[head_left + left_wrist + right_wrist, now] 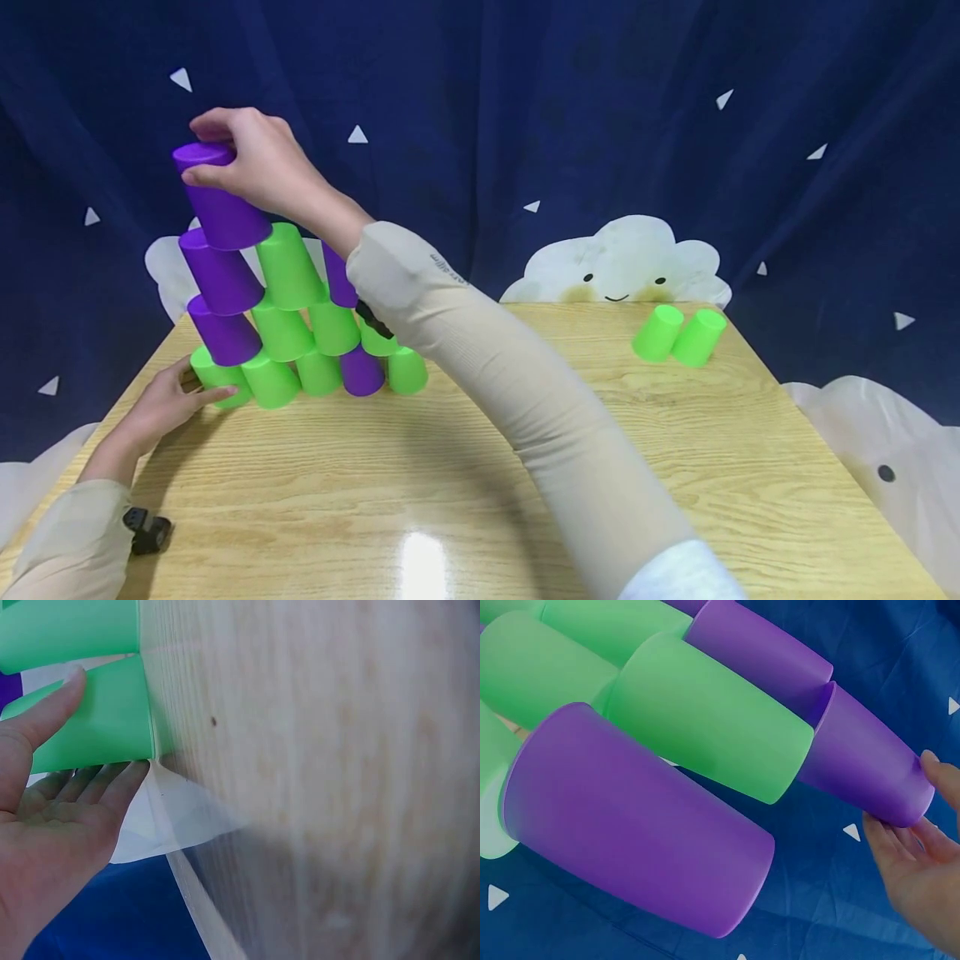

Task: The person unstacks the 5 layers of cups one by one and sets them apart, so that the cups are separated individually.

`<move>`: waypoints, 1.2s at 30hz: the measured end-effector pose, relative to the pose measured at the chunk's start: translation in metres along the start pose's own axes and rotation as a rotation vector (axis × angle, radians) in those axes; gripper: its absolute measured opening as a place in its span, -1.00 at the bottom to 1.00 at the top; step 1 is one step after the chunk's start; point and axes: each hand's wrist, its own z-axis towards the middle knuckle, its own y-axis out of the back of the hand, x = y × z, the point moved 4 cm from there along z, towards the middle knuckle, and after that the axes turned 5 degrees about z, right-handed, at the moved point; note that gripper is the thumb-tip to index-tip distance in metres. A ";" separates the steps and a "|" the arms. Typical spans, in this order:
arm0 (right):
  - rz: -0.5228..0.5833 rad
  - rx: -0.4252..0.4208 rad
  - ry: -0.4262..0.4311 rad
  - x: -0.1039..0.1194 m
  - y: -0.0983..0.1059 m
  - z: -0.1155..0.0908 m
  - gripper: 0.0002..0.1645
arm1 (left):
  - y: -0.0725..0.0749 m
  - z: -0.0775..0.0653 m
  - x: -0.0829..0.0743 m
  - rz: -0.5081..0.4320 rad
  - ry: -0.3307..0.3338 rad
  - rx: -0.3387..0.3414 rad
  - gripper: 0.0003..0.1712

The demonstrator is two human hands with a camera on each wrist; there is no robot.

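Note:
Upside-down green and purple cups form a stepped wall at the table's left side. My right hand (262, 162) pinches the topmost purple cup (225, 212) near its upper end, thumb on one side and fingers on the other. That cup's rim meets the third-row cups, a purple cup (221, 271) and a green cup (288, 267). In the right wrist view, the held purple cup (866, 761) leans away from the nearer purple cup (637, 825). Low at the left, my left hand (161, 404) holds the bottom corner green cup (94, 716) between thumb and fingers.
Two green cups (657, 333) stand side by side at the table's back right. A dark blue curtain (480, 125) with white triangles and cloud shapes hangs behind the wooden table (337, 483). My right forearm (517, 383) crosses in front of the stack's right part.

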 end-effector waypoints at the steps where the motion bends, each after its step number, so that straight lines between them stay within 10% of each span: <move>1: -0.009 -0.002 -0.001 0.000 0.000 0.000 -0.29 | 0.000 0.000 0.000 0.001 0.000 0.000 -0.12; 18: 0.128 -0.024 0.027 -0.011 0.022 -0.011 -0.30 | -0.004 0.004 -0.002 -0.020 -0.008 -0.003 -0.11; 36: 0.185 -0.261 0.109 -0.083 0.121 -0.086 -0.44 | -0.008 0.012 -0.008 -0.031 -0.024 0.001 -0.13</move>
